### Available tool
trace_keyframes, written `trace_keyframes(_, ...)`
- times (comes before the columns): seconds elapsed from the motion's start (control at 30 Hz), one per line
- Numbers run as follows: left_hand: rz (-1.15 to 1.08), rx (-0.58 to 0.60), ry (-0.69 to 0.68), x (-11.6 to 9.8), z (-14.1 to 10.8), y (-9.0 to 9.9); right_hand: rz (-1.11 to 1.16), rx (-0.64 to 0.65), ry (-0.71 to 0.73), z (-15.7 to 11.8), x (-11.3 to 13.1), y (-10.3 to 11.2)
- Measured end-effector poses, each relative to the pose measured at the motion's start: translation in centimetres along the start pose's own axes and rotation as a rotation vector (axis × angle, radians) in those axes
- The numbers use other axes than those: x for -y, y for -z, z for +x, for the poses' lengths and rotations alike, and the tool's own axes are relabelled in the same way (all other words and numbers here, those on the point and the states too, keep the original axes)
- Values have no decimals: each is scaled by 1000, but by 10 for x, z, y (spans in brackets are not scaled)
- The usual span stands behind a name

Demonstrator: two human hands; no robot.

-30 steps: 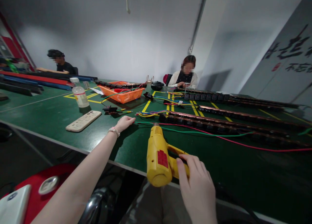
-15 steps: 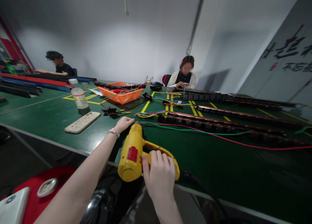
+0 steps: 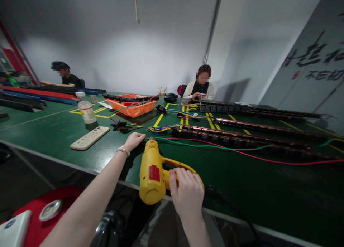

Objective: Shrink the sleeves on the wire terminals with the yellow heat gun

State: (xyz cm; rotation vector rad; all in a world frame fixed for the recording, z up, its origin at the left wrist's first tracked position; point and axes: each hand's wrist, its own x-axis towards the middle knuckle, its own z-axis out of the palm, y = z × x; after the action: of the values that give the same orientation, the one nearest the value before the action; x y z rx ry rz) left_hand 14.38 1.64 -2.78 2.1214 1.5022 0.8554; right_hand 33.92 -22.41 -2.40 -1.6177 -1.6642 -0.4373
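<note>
My right hand (image 3: 187, 189) is wrapped around the handle of a yellow heat gun (image 3: 151, 172) with a red label. Its nozzle points away from me, over the green table. Just left of the nozzle, my left hand (image 3: 135, 141) is closed in a pinch. A green wire (image 3: 193, 145) and a red wire (image 3: 242, 154) run from the right side to the left fingertips, passing by the nozzle. What exactly lies between those fingers is small and partly hidden. Beyond the nozzle lies a long black strip (image 3: 215, 135) with colored leads at its left end.
A beige remote-like object (image 3: 90, 138) and a bottle (image 3: 86, 109) stand left of my hands. Behind are an orange basket (image 3: 133, 110) and a black connector with leads (image 3: 119, 125). More long strips (image 3: 258, 127) lie right. Two people sit across the table (image 3: 228, 182).
The heat gun and my right hand have shifted slightly right, and the nozzle now sits a bit farther from my left fingertips. My left hand keeps its pinch.
</note>
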Motion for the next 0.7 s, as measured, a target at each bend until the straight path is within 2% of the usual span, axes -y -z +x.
trace_keyframes(0.33,100,90,-114,-9,-8,2,-230,-89,-13,-6,-72,41)
trace_keyframes(0.4,119,96,-115,-11,-7,2,-265,-74,-2,-11,-86,51)
trace_keyframes(0.5,152,88,-97,-16,-9,5,-300,-141,-45,-19,-107,63)
trace_keyframes(0.6,178,128,-100,-20,-19,11,-278,-150,-46,-27,-123,69)
trace_keyframes(0.7,136,144,-127,-20,-39,18,-326,-140,1,-31,-131,68)
